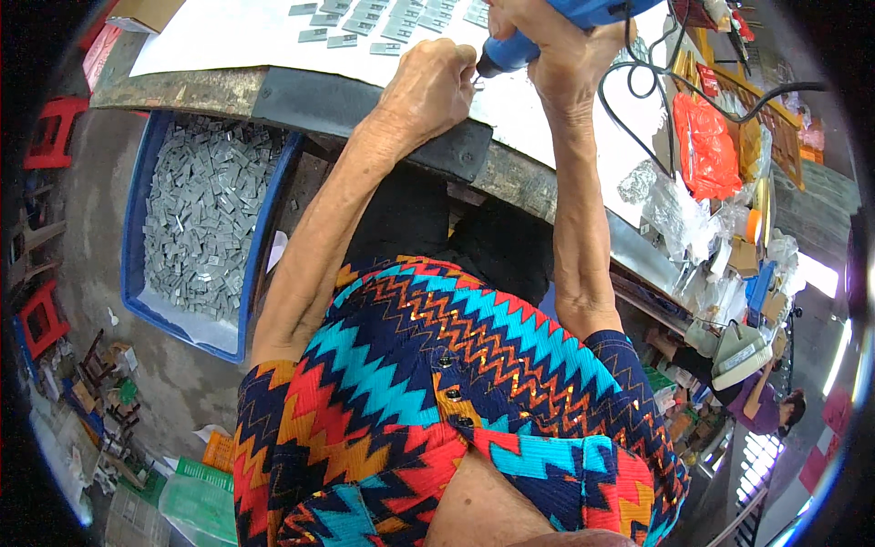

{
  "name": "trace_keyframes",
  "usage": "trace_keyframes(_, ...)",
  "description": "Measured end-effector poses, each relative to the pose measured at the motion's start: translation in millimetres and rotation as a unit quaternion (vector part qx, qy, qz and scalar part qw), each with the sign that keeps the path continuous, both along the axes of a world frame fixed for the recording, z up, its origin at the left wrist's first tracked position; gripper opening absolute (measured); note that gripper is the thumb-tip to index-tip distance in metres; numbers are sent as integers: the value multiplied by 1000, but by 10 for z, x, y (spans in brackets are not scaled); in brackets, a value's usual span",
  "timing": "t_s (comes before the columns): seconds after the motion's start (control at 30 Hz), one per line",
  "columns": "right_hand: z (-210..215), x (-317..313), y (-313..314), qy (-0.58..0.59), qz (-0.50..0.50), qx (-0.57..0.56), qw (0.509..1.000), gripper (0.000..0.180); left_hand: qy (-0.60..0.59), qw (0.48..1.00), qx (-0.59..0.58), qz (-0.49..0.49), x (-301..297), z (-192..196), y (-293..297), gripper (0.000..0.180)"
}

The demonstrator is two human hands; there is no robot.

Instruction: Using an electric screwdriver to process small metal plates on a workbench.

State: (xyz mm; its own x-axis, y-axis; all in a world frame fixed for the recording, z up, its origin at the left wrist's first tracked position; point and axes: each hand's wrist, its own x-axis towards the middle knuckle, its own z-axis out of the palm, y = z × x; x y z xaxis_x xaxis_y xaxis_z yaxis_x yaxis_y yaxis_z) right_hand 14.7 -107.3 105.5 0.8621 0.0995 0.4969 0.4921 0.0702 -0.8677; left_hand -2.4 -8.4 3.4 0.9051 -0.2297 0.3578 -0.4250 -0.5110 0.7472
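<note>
At the desk (210,89) edge, the right hand (556,50) has its grip clamped around a blue power tool (547,36), its tip pointing down at the white sheet (237,36). The left hand (428,87) has its grip pinched together just beside that tip, apparently on a small piece too hidden to make out. Rows of small grey metal plates (383,23) lie laid out on the sheet, which suggests a good share is done. A blue crate (137,237) on the floor below the desk holds a heap of similar grey pieces (205,214), so judging by that much work remains.
</note>
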Motion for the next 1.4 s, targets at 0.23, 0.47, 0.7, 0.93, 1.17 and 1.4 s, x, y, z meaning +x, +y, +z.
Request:
trace_keyframes(0.23, 11, -42, -42, 53, -93, -64, 992, 4, -24, 1000, 15, 1, -10, 38, 0, 5)
trace_keyframes(0.47, -62, -16, -25, 49, -173, -170, 969, 4, -4, 1000, 18, -15, -4, 25, 14, 7)
trace_keyframes(0.7, -15, -60, -53, -76, -171, -230, 955, 9, -14, 1000, 24, -3, -43, 17, 16, 12)
trace_keyframes(0.93, -6, -119, -163, 14, -80, -237, 968, 8, -44, 997, 61, 7, -49, -2, -20, 16)
trace_keyframes(1.17, -143, -141, -284, -1, -19, -61, 998, 15, -127, 988, 90, 26, -56, -39, -51, 14)
trace_keyframes(1.4, 68, -371, -367, 10, 84, 134, 987, 31, -76, 995, 67, 2, -51, 4, -31, 12)
